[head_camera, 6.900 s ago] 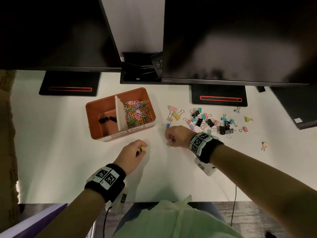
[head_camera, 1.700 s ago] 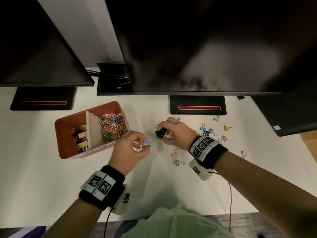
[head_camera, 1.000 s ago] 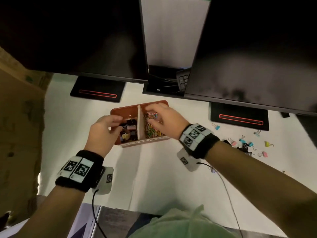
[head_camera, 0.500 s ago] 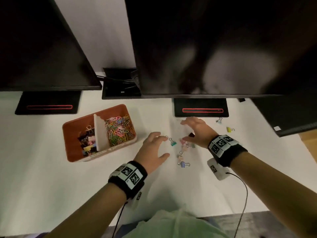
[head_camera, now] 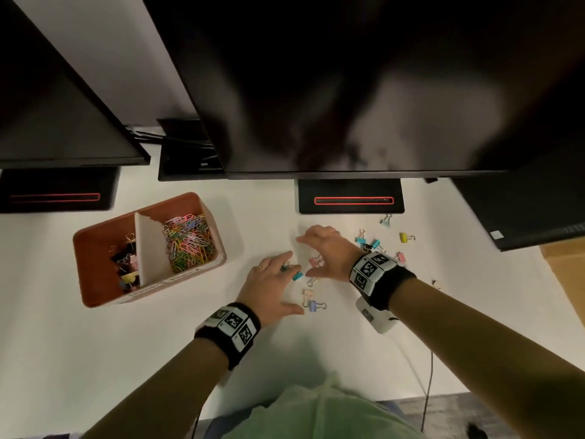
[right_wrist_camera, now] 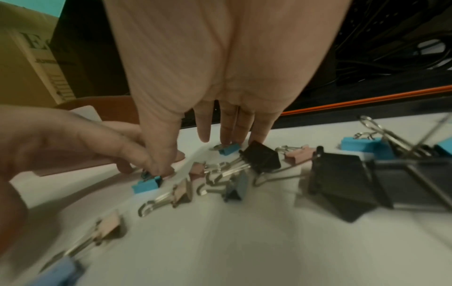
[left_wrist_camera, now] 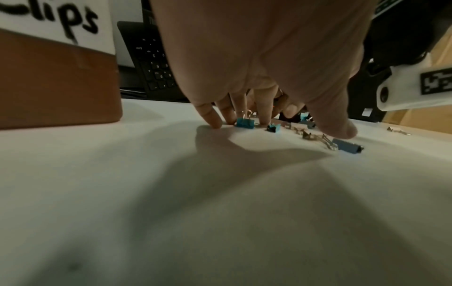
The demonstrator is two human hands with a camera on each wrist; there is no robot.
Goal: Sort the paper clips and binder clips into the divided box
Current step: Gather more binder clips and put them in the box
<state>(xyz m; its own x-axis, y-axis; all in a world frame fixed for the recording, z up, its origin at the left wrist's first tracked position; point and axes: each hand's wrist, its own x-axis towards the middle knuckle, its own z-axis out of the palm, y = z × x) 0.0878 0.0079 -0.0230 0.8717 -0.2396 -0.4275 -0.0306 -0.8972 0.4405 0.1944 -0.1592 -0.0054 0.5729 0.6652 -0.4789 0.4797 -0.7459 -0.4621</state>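
The orange divided box [head_camera: 95, 280] sits at the left, with binder clips [head_camera: 125, 264] in its left compartment and coloured paper clips [head_camera: 188, 243] in its right. My left hand [head_camera: 292, 280] is spread flat over the table, fingertips [left_wrist_camera: 215, 123] down beside a teal binder clip [head_camera: 297, 276] [left_wrist_camera: 245, 122]. Just to its right, my right hand [head_camera: 305, 256] hovers with straight fingers over a pink binder clip [head_camera: 315, 260]. Its fingertips [right_wrist_camera: 227, 139] reach a small blue clip [right_wrist_camera: 228, 149] and a black clip [right_wrist_camera: 260, 158]. Neither hand grips anything.
More binder clips lie loose on the white table: a purple one [head_camera: 315, 306] near my left thumb, others right of my right wrist [head_camera: 376, 243] [head_camera: 403, 237]. Two monitor bases [head_camera: 349, 198] [head_camera: 53, 194] stand behind, screens overhang, and a cardboard box [head_camera: 566, 264] is far right.
Both hands left the box, where they dropped clips, and returned to the loose pile. Over the last half second they lowered onto the clips, the left hand sliding right toward the teal one.
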